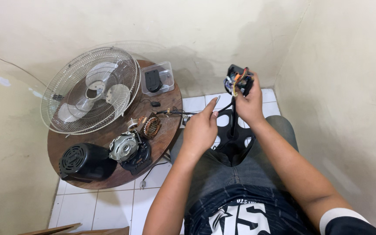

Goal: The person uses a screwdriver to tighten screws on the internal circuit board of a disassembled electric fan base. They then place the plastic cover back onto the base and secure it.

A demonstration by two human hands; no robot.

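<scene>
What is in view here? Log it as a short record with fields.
setting: tiled floor in a room corner, round wooden table to the person's left
right hand: grip closed on a black switch housing with coloured wires, held up
left hand: open, forefinger out, by the black cable hanging from the housing
lap: black plastic fan part with cut-outs
on table: fan guard with blades, black motor cover, motor, copper-wound stator, clear plastic box
</scene>
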